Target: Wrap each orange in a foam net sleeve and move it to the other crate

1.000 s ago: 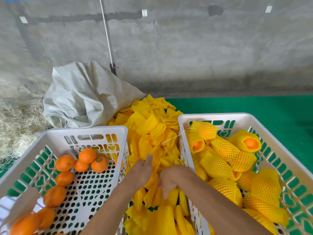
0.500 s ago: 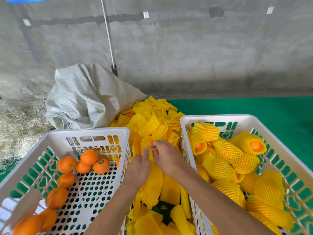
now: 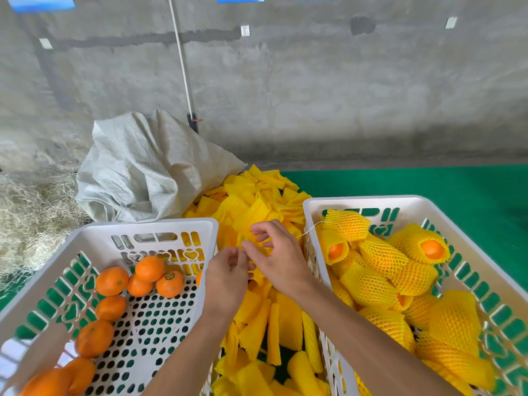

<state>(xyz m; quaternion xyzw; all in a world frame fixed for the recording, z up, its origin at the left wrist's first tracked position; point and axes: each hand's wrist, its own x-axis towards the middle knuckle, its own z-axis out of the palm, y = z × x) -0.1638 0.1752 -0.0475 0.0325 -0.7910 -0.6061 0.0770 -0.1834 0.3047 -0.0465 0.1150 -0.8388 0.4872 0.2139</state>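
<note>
Bare oranges (image 3: pixel 148 277) lie in the white crate (image 3: pixel 143 225) on the left. The white crate (image 3: pixel 368 200) on the right holds several oranges wrapped in yellow foam net sleeves (image 3: pixel 368 284). Between the two crates lies a heap of loose yellow foam sleeves (image 3: pixel 257 207). Over this heap my right hand (image 3: pixel 278 258) and my left hand (image 3: pixel 227 277) meet and pinch one yellow sleeve (image 3: pixel 251 242) from both sides. Most of that sleeve is hidden behind my fingers.
A crumpled white woven sack (image 3: pixel 143 170) lies behind the left crate, with straw (image 3: pixel 31 212) to its left. Green matting (image 3: pixel 428 184) covers the floor at the right. A concrete wall stands behind, with a white pole (image 3: pixel 183 64) leaning on it.
Both hands have risen from low in the sleeve heap to its upper part. They now pinch a single sleeve between them.
</note>
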